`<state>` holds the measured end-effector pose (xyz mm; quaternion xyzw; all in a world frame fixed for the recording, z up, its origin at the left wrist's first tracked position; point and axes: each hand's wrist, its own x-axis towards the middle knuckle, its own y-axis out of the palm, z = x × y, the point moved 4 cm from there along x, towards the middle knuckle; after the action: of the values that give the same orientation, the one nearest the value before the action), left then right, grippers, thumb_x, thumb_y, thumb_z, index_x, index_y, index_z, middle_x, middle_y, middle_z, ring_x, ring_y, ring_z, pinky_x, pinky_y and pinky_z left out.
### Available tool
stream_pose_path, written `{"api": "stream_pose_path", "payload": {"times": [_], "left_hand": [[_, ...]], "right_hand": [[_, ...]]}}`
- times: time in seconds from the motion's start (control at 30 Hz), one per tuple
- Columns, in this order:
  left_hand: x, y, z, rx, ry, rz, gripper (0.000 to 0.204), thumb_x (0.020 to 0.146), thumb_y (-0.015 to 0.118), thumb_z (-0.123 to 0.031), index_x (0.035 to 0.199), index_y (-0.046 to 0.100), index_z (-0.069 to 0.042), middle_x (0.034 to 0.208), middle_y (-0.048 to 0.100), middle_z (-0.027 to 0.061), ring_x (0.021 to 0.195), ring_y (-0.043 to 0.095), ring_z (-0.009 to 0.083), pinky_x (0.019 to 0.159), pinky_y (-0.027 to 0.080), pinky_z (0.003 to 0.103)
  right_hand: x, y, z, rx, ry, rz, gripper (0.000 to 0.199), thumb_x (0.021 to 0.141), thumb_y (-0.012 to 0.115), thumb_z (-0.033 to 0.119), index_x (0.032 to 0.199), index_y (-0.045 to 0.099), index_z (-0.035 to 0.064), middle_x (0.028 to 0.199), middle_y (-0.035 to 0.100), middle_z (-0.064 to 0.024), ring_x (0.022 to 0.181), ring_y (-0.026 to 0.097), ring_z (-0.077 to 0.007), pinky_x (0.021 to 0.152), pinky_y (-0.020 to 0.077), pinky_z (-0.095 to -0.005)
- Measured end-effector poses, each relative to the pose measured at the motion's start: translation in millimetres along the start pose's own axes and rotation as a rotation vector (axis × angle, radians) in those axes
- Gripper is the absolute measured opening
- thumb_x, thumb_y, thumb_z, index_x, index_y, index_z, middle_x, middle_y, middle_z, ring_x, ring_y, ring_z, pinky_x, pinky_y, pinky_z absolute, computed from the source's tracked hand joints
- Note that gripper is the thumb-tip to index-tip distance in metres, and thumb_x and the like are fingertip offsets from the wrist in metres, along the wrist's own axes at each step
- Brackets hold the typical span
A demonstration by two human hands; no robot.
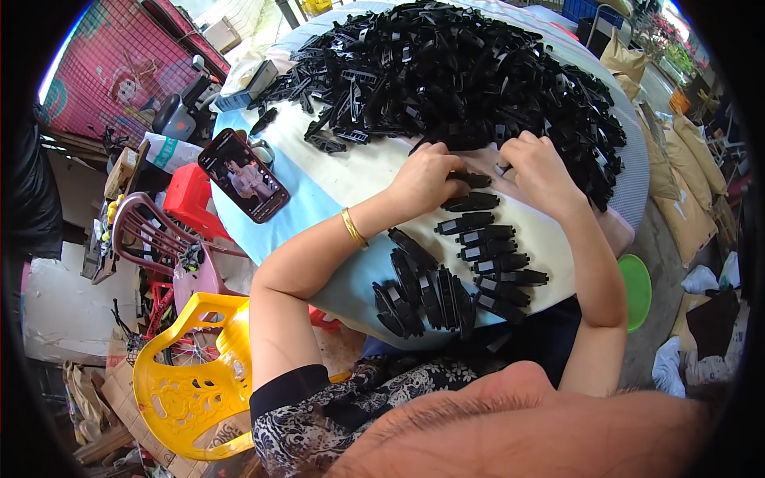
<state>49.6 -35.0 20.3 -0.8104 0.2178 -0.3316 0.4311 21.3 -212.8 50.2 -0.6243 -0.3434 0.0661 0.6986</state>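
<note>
A large heap of black plastic parts [446,72] covers the far side of the cloth-covered round table [351,179]. At the heap's near edge, my left hand [430,179] is closed, its fingers curled round a black plastic part [472,180]. To its right, my right hand [540,171] is closed too, fingertips pressed together; what they hold is mostly hidden. Between my forearms, several finished-looking black parts [488,233] lie in a slanting row. Closer to me, another group of black parts [430,295] stands side by side near the table edge.
A phone [243,175] playing a video leans at the table's left, beside a grey-blue box [247,86]. A yellow plastic chair [191,382], a pink chair [191,263] and a red stool [191,199] stand left. On the right are a green basin [635,293] and brown sacks [681,211].
</note>
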Motion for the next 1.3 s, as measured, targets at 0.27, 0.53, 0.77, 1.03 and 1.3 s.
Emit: {"api": "stream_pose_path", "payload": {"times": [0.27,0.53,0.77,1.03,1.3], "left_hand": [[0.8,-3.8,12.2,-0.137,-0.117,0.076,0.022,0.071,0.071,-0.011,0.089,0.068,0.0,0.085,0.063,0.0157,0.076,0.064,0.0302,0.07,0.051,0.036],[2.5,-5.9,12.0,-0.183,-0.162,0.078,0.017,0.066,0.067,-0.008,0.081,0.07,-0.001,0.084,0.064,0.0153,0.08,0.062,0.0313,0.073,0.051,0.038],[4.6,-0.1,6.5,-0.31,-0.097,0.096,0.019,0.068,0.074,-0.009,0.083,0.068,0.001,0.076,0.061,0.0118,0.069,0.061,0.0239,0.064,0.049,0.032],[15.5,-1.3,1.3,-0.292,-0.025,0.33,0.025,0.072,0.076,-0.018,0.087,0.067,0.0,0.078,0.062,0.0098,0.07,0.06,0.0203,0.064,0.049,0.031],[22.0,0.7,19.9,0.302,0.051,-0.176,0.023,0.07,0.066,-0.005,0.092,0.062,-0.005,0.099,0.055,0.0097,0.096,0.051,0.0299,0.084,0.046,0.037]], "right_hand": [[3.7,5.0,2.9,0.534,0.071,-0.077,0.029,0.065,0.069,-0.002,0.093,0.067,0.0022,0.076,0.058,-0.0068,0.078,0.053,-0.0226,0.069,0.0461,-0.0336],[1.0,10.4,-0.6,0.308,0.125,0.06,0.016,0.064,0.065,0.0,0.08,0.068,0.0019,0.079,0.063,-0.007,0.081,0.054,-0.0247,0.072,0.0471,-0.0348],[9.2,25.2,4.6,0.503,-0.009,0.042,0.017,0.062,0.064,0.001,0.079,0.067,-0.0014,0.076,0.061,-0.0115,0.078,0.055,-0.0283,0.071,0.0465,-0.0366],[8.7,13.5,-13.6,0.509,0.157,-0.113,0.021,0.076,0.072,0.02,0.088,0.069,0.0033,0.078,0.062,-0.0087,0.081,0.056,-0.0263,0.071,0.0467,-0.0355],[16.2,31.2,-27.3,-0.11,0.181,-0.14,0.029,0.072,0.07,0.01,0.1,0.066,0.0058,0.104,0.059,-0.0052,0.104,0.05,-0.0236,0.086,0.0409,-0.0388]]}}
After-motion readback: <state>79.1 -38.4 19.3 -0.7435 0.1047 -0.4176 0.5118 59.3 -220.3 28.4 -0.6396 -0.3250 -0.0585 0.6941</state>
